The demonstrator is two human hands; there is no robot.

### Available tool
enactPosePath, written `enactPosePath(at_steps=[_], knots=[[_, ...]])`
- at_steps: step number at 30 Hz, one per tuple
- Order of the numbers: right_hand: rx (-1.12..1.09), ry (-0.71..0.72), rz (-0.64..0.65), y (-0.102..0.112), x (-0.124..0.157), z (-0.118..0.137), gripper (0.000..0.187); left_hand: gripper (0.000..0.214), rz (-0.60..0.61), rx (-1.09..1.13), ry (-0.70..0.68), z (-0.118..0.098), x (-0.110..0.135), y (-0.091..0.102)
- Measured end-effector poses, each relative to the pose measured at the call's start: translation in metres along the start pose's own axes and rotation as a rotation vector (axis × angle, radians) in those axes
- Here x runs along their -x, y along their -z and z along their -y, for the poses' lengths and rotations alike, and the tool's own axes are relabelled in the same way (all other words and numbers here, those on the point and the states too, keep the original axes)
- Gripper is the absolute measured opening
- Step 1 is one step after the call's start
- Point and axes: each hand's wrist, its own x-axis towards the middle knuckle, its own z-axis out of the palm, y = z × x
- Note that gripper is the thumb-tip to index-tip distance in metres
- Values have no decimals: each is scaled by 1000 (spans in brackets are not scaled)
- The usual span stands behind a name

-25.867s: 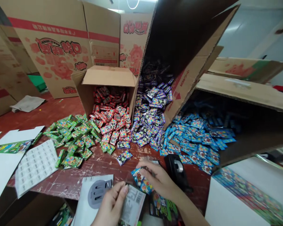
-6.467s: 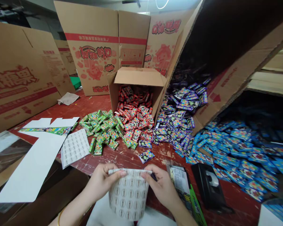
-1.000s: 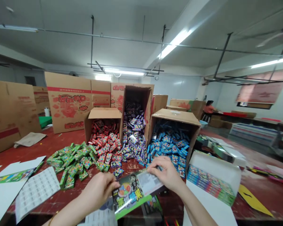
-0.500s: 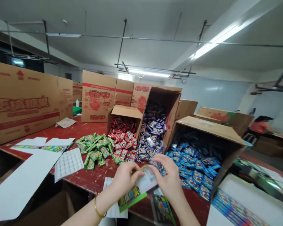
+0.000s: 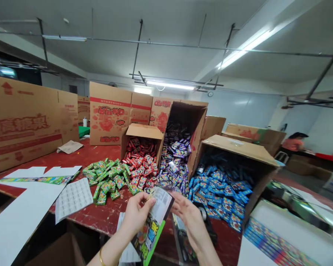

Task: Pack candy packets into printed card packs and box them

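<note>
Cardboard boxes spilling candy packs across a red table [image 5: 80, 157], a printed bag [image 5: 153, 225] lifted in front of them.

White card [image 5: 19, 218] and a sticker sheet [image 5: 73, 194] are lying left of the bag. Green packs [image 5: 105, 178], red packs [image 5: 140, 166], purple packs [image 5: 173, 166] and blue packs [image 5: 224, 188] are fanning out behind the bag, left to right. Left hand [image 5: 137, 214] is pinching the bag's upper edge, fingers clamped on it, holding it up near the table's front edge. Right hand [image 5: 188, 218] is hovering just right of the bag, fingers spread apart, not gripping it. A person in an orange top [image 5: 292, 144] is working far right of the bag.
</note>
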Motion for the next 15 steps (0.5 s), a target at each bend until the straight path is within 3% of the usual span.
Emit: enactPosePath(at_steps=[3, 8, 12, 15], knots=[[57, 31, 27, -5, -2, -10, 41, 30, 5, 22, -15, 2, 3, 1], [194, 137, -135, 3, -12, -23, 46, 33, 96, 112, 39, 5, -1, -1], [378, 184, -59, 1, -11, -13, 48, 33, 139, 182, 83, 2, -10, -11], [441, 157, -82, -4, -1, -29, 48, 35, 95, 228, 118, -5, -15, -17]])
